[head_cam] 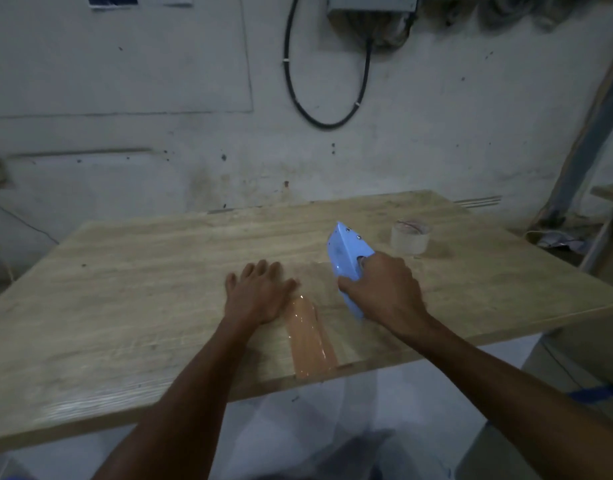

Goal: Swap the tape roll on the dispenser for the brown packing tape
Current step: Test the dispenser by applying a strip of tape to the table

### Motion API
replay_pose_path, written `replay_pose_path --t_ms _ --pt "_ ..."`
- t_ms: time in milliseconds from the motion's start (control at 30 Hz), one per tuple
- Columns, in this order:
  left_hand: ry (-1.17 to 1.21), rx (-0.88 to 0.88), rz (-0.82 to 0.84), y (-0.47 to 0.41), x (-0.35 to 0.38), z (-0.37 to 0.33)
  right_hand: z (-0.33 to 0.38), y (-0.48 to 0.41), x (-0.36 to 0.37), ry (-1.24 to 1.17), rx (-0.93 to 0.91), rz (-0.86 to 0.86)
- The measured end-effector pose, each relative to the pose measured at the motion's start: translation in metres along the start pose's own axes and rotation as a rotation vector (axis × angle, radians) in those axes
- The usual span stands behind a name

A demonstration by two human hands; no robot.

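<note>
Where the left hand (260, 296) lies: flat on the counter (142, 271), palm down, just left of the brown tape.
Left fingers (263, 268): straight and spread, pressing the wood and holding nothing; the thumb reaches the tape's left edge.
Right hand (384, 292): wrapped round the rear of the dispenser (346, 258).
Right fingers (384, 263): curled over the top, thumb down the left side, in a firm grip.
Dispenser: light blue, nose pointing away from the person, low at the counter; any roll inside it is hidden.
Brown tape (310, 337): a glossy strip stuck to the counter, running from the near edge toward the dispenser; its far end is blurred.
Clear roll (409, 237): hole upward on the far right of the counter, beyond the dispenser, apart from both hands.
Wall (159, 81): a black cable (291, 88) hangs in a loop.
</note>
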State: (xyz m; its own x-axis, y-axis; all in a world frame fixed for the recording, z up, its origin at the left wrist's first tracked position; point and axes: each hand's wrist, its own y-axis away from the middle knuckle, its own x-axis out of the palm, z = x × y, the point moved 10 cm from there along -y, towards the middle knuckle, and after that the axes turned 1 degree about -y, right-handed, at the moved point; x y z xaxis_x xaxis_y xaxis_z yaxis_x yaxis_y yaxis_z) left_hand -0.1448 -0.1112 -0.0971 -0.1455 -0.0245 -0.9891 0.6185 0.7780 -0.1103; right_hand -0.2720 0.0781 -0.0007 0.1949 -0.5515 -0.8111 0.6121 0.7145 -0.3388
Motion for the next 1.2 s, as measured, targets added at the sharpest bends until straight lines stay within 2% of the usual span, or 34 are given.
replay_pose_path --t_ms 100,233,467,667,767,1200 --pt "0.03 -0.033 -0.023 0.001 -0.003 -0.001 0.014 -0.026 0.011 0.135 -0.142 -0.104" --pt "0.055 -0.053 -0.015 -0.003 0.0 0.003 0.016 -0.047 0.035 0.198 -0.218 -0.158" --pt "0.068 -0.072 -0.026 -0.005 0.002 0.005 0.001 -0.055 0.064 0.309 -0.16 -0.141" --pt "0.073 -0.085 -0.023 -0.003 0.0 0.003 -0.01 -0.044 0.057 0.119 -0.23 -0.284" --pt "0.072 -0.086 -0.035 -0.001 -0.002 0.003 -0.005 -0.037 0.052 0.147 -0.279 -0.317" --pt "0.071 -0.094 -0.046 -0.002 0.0 0.004 -0.01 -0.042 0.062 0.22 -0.274 -0.258"
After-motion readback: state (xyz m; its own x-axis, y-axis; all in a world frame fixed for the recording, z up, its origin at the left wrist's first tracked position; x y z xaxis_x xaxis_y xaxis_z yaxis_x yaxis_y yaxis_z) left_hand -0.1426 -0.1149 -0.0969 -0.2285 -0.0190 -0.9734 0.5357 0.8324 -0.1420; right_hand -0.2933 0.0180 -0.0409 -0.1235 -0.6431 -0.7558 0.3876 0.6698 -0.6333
